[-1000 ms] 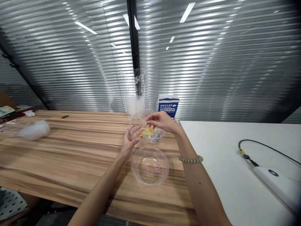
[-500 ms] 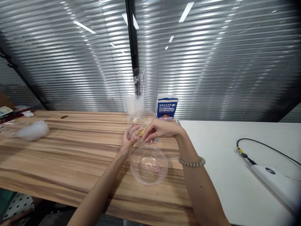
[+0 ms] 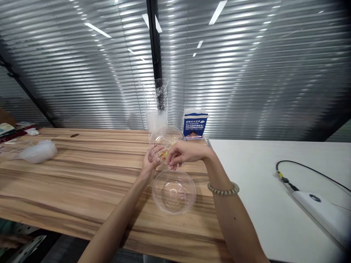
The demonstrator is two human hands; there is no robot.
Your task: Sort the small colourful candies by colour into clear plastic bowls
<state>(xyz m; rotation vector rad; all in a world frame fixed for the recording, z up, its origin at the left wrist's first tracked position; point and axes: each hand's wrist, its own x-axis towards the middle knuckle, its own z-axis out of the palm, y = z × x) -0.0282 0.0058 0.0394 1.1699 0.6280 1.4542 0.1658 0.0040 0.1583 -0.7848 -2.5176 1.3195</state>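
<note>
My left hand (image 3: 151, 161) grips the left rim of a clear plastic bowl (image 3: 161, 138), which is tilted toward me. Small yellow and red pieces (image 3: 163, 155) show inside it. My right hand (image 3: 177, 155), with a beaded bracelet on the wrist, hangs at that bowl's right front edge. Its fingers are pinched together, and whatever they hold is too small to make out. Nearer to me a second clear bowl (image 3: 164, 206) stands upright on the wooden table, with a few pinkish pieces (image 3: 182, 195) in it.
Behind the bowls stand a clear plastic bag of cups (image 3: 157, 120) and a blue carton (image 3: 195, 126). Plastic packaging (image 3: 38, 151) lies at the left. A white device (image 3: 318, 204) with a black cable rests on the white table (image 3: 246, 164) at the right.
My right fingertips have moved slightly down, toward the gap between the two bowls. My left hand and the tilted bowl are almost unmoved. At the lower left, a person's dotted clothing has shifted.
</note>
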